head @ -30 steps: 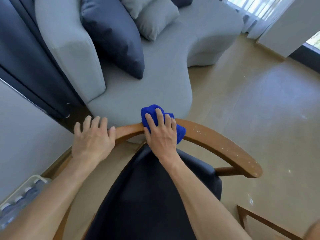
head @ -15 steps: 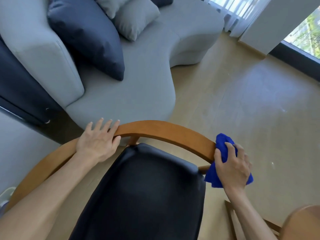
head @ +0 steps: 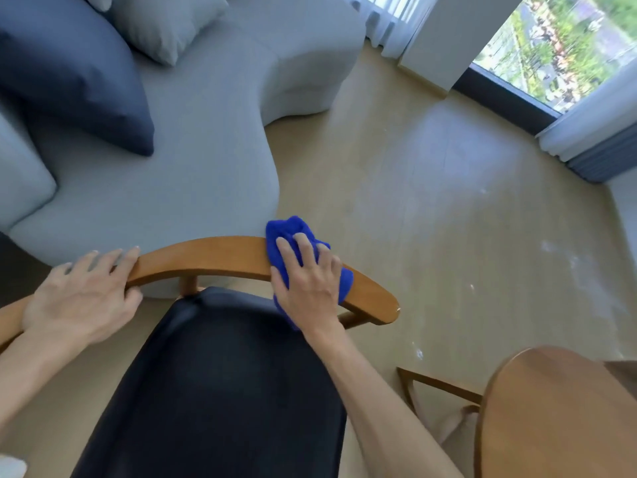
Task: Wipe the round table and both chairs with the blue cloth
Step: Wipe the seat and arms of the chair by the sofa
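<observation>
- Two hands on the chair rail (head: pixel 220 258); table (head: pixel 551 408) near right, untouched.
- Left hand (head: pixel 81 298) grips the rail's left end, steadying it.
- Right hand (head: pixel 306 281), fingers spread flat, presses the cloth (head: pixel 289 229) on the rail.
- Cloth has moved back inward from the rail's right end: chair wiping continues.
- Sofa (head: pixel 193 167) beyond.

The right hand (head: pixel 308 288) is covering most of the blue cloth (head: pixel 293 232). The frame edge is cutting off the round table (head: pixel 551 415) and the chair (head: pixel 220 257) seat's near end.
</observation>
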Tool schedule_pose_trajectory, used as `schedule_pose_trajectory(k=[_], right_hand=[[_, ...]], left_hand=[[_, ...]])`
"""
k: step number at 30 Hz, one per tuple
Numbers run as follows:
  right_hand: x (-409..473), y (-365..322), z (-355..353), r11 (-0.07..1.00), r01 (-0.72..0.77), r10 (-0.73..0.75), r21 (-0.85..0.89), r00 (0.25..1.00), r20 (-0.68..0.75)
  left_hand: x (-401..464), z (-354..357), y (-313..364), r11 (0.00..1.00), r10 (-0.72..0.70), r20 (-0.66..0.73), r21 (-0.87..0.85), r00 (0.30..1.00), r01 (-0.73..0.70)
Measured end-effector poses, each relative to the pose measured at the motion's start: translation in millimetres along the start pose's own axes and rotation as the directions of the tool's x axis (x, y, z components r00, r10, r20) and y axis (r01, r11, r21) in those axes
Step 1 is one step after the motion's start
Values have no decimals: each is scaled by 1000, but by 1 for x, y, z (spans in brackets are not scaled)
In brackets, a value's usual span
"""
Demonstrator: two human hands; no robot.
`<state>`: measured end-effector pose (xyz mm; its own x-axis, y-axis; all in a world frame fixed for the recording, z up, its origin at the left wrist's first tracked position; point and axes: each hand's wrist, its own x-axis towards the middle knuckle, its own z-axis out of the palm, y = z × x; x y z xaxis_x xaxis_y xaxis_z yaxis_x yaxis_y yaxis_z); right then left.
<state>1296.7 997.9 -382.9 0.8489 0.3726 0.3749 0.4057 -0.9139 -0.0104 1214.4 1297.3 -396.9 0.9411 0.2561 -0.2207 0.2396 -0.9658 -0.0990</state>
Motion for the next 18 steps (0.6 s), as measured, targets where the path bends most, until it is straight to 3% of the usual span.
schedule_pose_trajectory(k=[3,5,9,12,15,18], right_hand=[[-47,74,-21,976,-204,200,-74,978,-51],[-71,102,-31,942,-335,335,-6,942,-30],[-78,109,-34,742,-634,646,219,763,22],[-67,103,-29,747,-649,655,142,755,4],[-44,83,-25,834,-551,551,-32,835,-13],[-7,35,-14,887,-462,463,-25,886,33]], left_hand=[[3,6,1,1000,-24,62,-4,998,24],[3,8,3,998,-67,84,1,994,67],[12,-8,32,999,-19,34,-40,999,21],[18,-20,76,992,87,37,-91,996,-84],[22,-23,95,994,66,-15,-88,998,-67],[20,-19,90,991,68,-33,-109,997,-71]])
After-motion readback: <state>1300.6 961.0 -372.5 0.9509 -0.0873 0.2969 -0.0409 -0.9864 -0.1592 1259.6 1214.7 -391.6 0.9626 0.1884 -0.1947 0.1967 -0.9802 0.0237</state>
